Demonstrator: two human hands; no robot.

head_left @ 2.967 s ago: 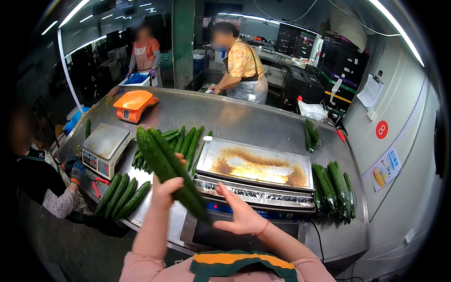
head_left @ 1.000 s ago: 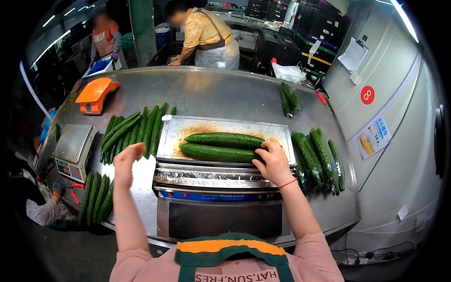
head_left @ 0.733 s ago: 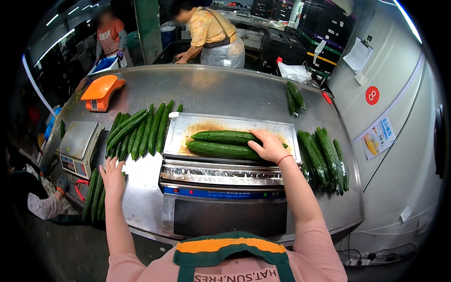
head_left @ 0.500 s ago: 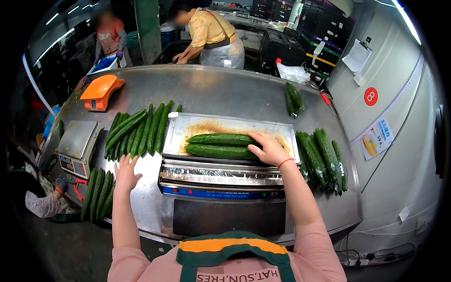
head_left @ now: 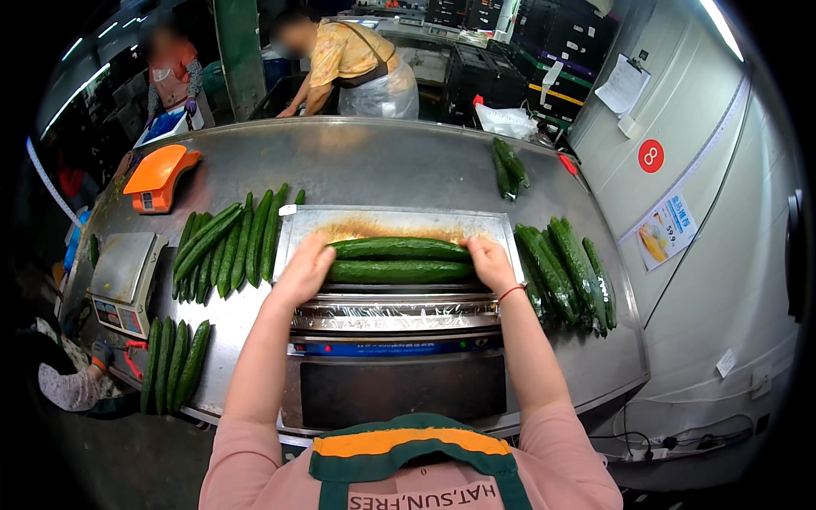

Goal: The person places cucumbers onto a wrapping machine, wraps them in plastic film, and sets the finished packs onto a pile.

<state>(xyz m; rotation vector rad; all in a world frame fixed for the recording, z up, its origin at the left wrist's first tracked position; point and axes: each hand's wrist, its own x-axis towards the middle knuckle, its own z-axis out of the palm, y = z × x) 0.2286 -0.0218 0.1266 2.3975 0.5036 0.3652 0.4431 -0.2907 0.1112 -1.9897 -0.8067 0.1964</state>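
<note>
Two long green cucumbers, an upper one [head_left: 399, 248] and a lower one [head_left: 399, 272], lie side by side on the metal top of a film wrapping machine [head_left: 336, 218]. My left hand [head_left: 306, 268] is closed round their left ends, and my right hand [head_left: 493, 263] grips the right ends, thumb on the near side. Just below them, clear cling film [head_left: 391, 312] stretches over the machine's roller bar. Part of each cucumber end is hidden by my fingers. A dark flat plate [head_left: 404, 393] forms the machine's front.
Loose cucumbers [head_left: 240, 246] lie left of the machine, and several more [head_left: 174, 365] at the near left edge. Film-wrapped cucumbers [head_left: 565, 272] lie right, others [head_left: 508, 170] at far right. A scale [head_left: 127, 268] and an orange scale [head_left: 157, 170] stand left. Co-workers are beyond and at left.
My left hand has moved right, from beside the loose cucumbers onto the left ends of the pair. My right hand has shifted from on top of the pair to its right ends.
</note>
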